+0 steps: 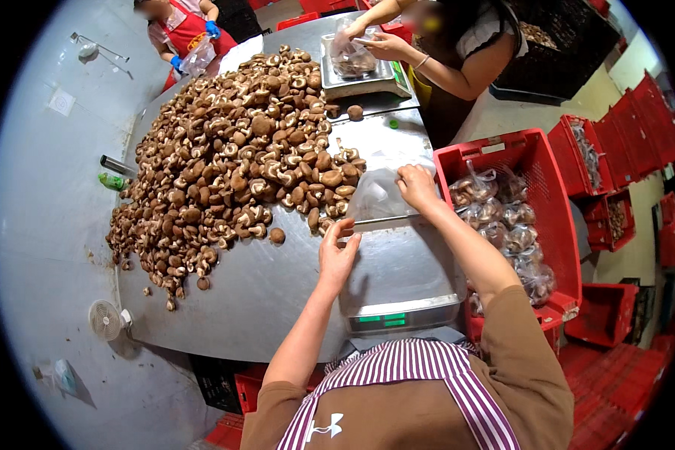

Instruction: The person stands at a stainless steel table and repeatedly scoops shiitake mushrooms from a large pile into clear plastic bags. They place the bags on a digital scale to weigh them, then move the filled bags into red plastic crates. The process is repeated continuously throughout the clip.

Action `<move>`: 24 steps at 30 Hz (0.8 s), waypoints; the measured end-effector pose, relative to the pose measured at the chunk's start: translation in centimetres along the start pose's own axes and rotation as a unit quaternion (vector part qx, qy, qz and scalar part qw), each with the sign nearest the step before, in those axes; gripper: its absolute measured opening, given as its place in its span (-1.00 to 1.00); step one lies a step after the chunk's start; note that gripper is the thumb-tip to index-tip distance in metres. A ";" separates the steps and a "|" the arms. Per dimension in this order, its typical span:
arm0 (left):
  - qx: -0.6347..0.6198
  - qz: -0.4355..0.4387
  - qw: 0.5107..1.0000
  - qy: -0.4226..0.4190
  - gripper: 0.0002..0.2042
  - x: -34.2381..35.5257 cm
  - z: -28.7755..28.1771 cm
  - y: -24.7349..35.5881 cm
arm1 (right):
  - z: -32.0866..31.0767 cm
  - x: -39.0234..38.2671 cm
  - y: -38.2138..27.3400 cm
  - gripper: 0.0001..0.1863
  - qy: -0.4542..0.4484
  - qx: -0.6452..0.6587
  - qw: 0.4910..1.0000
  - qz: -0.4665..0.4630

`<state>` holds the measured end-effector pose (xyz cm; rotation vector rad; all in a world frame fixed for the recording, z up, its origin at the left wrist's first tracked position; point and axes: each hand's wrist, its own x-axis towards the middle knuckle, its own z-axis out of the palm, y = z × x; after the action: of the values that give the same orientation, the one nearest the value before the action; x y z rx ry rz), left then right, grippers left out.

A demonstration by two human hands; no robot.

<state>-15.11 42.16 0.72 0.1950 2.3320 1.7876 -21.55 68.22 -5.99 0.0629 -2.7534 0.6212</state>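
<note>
A clear plastic bag [379, 196] lies at the far edge of the near scale [401, 262], beside the mushroom heap. My right hand [418, 186] pinches the bag's right side with bent fingers. My left hand [339, 253] is held over the heap's near right edge, its fingers curved and apart from the thumb, with nothing in it. Brown mushrooms [232, 142] with pale stems cover much of the steel table [240, 319]. The near scale has a bare steel plate and a lit green display facing me.
On my right, a red crate [555, 247] holds several bags of mushrooms [519, 238]. Across the table a person handles a bag on a second scale [371, 86]; another person in a red apron [186, 30] stands far left. A small fan [106, 320] is at the left wall.
</note>
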 end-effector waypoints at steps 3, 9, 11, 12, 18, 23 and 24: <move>0.074 0.044 0.996 0.036 -0.59 0.4 -1.1 -0.1 | -4.1 0.2 -4.3 -0.86 0.020 0.138 0.990 -0.020; 0.118 0.208 0.969 0.062 -0.64 4.0 0.8 4.3 | -10.4 -2.3 -8.1 -0.86 -0.132 0.531 0.826 0.137; 0.089 0.231 0.969 -0.018 -0.71 4.8 0.4 4.0 | -12.7 -3.2 -8.9 -0.88 -0.107 0.511 0.844 0.126; 0.031 0.179 0.983 -0.019 -0.84 4.2 0.6 4.5 | -13.4 -3.8 -8.4 -0.87 -0.087 0.437 0.888 0.117; -0.083 -0.063 0.971 -0.213 -0.81 3.6 -3.1 7.1 | -15.6 -7.2 -8.1 -0.89 -0.114 0.541 0.814 0.176; 0.270 0.158 0.950 0.003 -0.75 3.5 -4.5 3.0 | -9.9 -9.3 -7.1 -0.88 -0.183 0.617 0.718 0.266; 0.298 0.193 0.933 0.055 -0.74 2.5 -4.0 3.6 | -8.6 -10.0 -7.1 -0.86 -0.174 0.604 0.708 0.323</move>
<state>-18.53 39.85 5.02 0.6988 3.0249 1.1703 -8.70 65.17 1.09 -0.5585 -2.0199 2.7033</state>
